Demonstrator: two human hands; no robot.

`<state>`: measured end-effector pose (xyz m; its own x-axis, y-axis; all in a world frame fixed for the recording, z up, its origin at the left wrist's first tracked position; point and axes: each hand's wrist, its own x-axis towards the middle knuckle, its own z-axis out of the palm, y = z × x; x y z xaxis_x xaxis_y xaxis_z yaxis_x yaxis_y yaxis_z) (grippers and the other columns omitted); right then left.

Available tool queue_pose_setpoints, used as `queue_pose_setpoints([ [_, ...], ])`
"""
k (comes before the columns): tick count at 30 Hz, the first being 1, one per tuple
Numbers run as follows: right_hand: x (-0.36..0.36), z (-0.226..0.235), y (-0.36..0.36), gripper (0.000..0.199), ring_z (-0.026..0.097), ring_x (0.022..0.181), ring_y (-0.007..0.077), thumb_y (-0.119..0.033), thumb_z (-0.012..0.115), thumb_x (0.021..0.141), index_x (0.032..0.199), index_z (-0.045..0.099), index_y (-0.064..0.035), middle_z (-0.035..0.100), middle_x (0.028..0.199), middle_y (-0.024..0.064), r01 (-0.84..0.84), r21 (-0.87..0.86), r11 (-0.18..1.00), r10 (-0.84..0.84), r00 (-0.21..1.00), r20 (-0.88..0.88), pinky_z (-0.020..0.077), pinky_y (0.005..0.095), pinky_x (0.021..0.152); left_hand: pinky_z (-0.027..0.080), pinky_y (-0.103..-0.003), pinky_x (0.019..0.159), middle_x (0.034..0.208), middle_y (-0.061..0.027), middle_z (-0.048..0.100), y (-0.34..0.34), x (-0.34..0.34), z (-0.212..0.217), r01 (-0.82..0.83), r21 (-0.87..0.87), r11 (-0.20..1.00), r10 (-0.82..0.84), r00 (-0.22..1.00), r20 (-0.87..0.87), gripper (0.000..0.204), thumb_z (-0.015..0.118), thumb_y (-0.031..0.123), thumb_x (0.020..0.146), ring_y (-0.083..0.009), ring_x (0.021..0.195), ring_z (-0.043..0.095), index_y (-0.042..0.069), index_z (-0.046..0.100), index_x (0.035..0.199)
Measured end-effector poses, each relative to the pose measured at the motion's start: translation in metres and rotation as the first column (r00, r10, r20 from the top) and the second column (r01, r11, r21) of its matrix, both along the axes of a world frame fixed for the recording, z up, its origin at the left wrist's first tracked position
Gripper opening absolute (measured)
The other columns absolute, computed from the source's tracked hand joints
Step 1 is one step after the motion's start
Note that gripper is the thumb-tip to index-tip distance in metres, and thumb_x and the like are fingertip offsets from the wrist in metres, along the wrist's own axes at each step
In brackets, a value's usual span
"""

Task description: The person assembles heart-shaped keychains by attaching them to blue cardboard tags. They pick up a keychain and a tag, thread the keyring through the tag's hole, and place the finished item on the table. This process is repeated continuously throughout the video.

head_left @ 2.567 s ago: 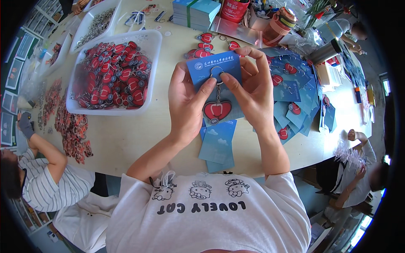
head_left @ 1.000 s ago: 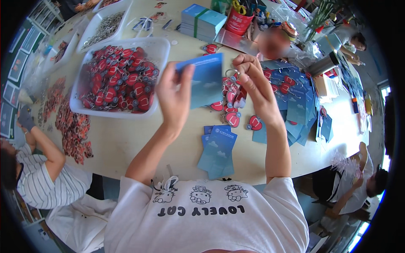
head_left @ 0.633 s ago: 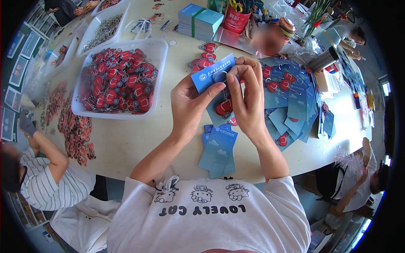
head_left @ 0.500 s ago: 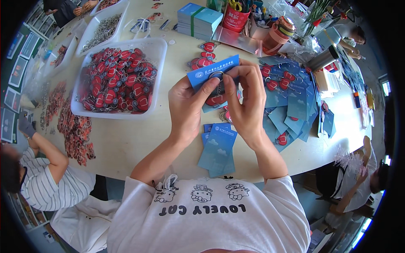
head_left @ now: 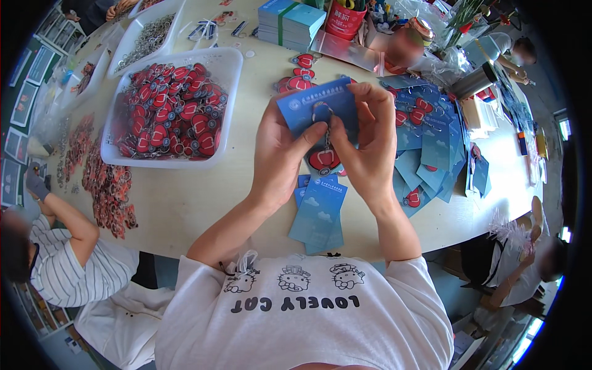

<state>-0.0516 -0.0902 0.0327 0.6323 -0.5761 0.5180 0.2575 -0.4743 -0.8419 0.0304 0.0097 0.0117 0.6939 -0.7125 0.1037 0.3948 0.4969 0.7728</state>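
Both hands are raised over the table, holding a blue printed card (head_left: 296, 110) with a keychain on it. My left hand (head_left: 277, 145) grips the card's left side, its thumb near the ring. My right hand (head_left: 365, 139) is closed at the right, thumb at the ring and a bent finger at the card's upper corner. From the ring, a chain with a red and dark charm (head_left: 324, 160) dangles below the card between my hands. Under them lies a small stack of blue cards (head_left: 319, 213). Whether the ring passes through the card cannot be made out.
A white tub (head_left: 232, 117) of red keychains stands left, with a tray of metal rings (head_left: 148, 38) behind. Orange charms (head_left: 106, 188) lie in a heap. Cards with keychains (head_left: 431, 135) spread at right. Banded cards (head_left: 290, 24) and a red cup (head_left: 346, 20) stand at the back. Other people sit around.
The card has tilted to show more of its face, and the red charm now hangs lower and in plainer view. My right fingers have shifted up to the card's corner.
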Motion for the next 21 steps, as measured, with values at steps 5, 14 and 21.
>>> queue_pose_setpoints([
  [5, -0.067, -0.007, -0.083, 0.046, 0.057, 0.102, 0.0182, 0.003, 0.058, 0.080, 0.124, 0.046, -0.0031, 0.052, 0.114, 0.0089, 0.201, 0.040, 0.979, -0.199, 0.978, -0.058, 0.0469, 0.0285, 0.085, 0.042, -0.037, 0.082, 0.103, -0.0092, 0.050, 0.023, 0.005, -0.054, -0.410, 0.383, 0.828, -0.234, 0.367, 0.900, 0.050, 0.079, 0.026, 0.075, -0.0245, 0.095, 0.051, 0.005, 0.053, 0.111],
  [14, -0.110, -0.027, -0.203, 0.042, 0.050, 0.116, 0.0351, -0.017, 0.064, 0.083, 0.124, 0.055, -0.0113, 0.058, 0.115, 0.0200, 0.431, -0.899, -0.072, -0.982, 0.128, 0.141, 0.0372, 0.0427, 0.099, 0.039, -0.040, 0.083, 0.094, -0.0062, 0.050, 0.034, -0.023, -0.102, -0.400, 0.569, 0.719, -0.471, 0.322, 0.821, 0.041, 0.081, 0.029, 0.070, -0.0257, 0.096, 0.047, 0.010, 0.057, 0.097],
  [21, 0.090, -0.088, -0.161, 0.025, 0.066, 0.078, 0.0334, -0.023, 0.058, 0.088, 0.112, 0.064, -0.0152, 0.068, 0.082, 0.0145, -0.059, -0.667, 0.743, -0.427, 0.725, -0.540, 0.0522, 0.0416, 0.067, 0.044, -0.019, 0.066, 0.082, 0.0032, 0.065, 0.039, -0.009, -0.080, 0.312, 0.579, 0.754, -0.478, 0.864, 0.158, 0.012, 0.070, 0.013, 0.086, -0.0028, 0.073, 0.055, 0.003, 0.064, 0.088],
])
